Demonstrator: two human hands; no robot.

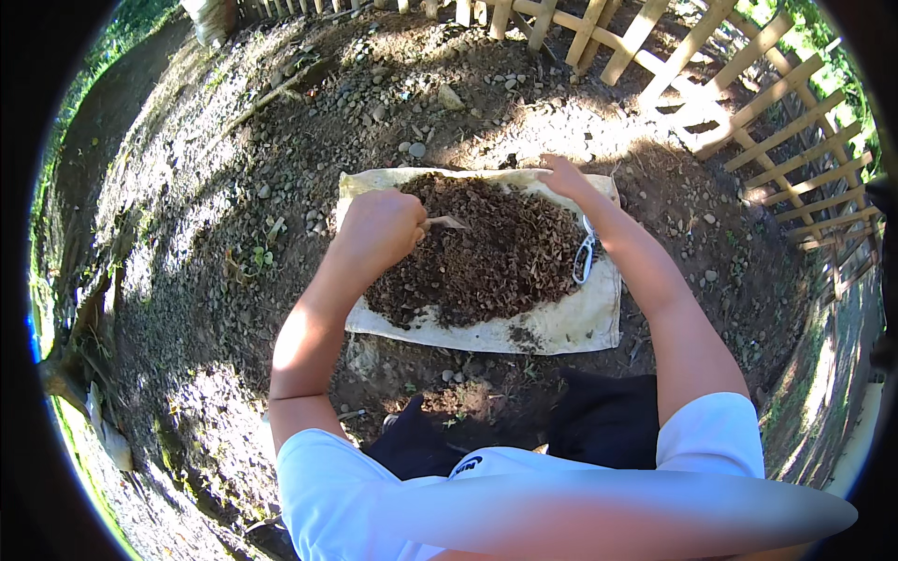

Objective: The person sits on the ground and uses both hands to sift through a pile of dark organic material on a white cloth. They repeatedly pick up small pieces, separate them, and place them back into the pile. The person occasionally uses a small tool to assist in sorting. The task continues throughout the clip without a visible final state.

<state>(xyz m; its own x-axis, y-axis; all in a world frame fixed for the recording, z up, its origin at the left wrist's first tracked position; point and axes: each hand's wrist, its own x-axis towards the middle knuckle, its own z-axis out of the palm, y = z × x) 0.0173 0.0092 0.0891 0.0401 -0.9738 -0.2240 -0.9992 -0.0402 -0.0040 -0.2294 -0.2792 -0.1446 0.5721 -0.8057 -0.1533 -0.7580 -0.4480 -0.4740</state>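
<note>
A heap of dark brown soil (pixel 484 259), mixed with dry, flaky bits, lies on a flattened off-white woven sack (pixel 575 322). My left hand (pixel 384 223) is closed around a small, flat, light brown piece (pixel 446 222), whose pointed end reaches over the heap's left part; its material is unclear. Above the sack's far right edge, my right hand (pixel 567 179) has its fingers apart and appears to hold nothing. Below it, a white looped object (pixel 584 259), possibly scissor handles, rests at the heap's right side, partly behind my right forearm.
Stony ground (pixel 379 112) surrounds the sack, with sunlit patches. A wooden slat fence (pixel 758 105) curves along the far right. Small green plants (pixel 261 257) grow to the left. My dark-clothed knees (pixel 603 414) are close to the sack's near edge.
</note>
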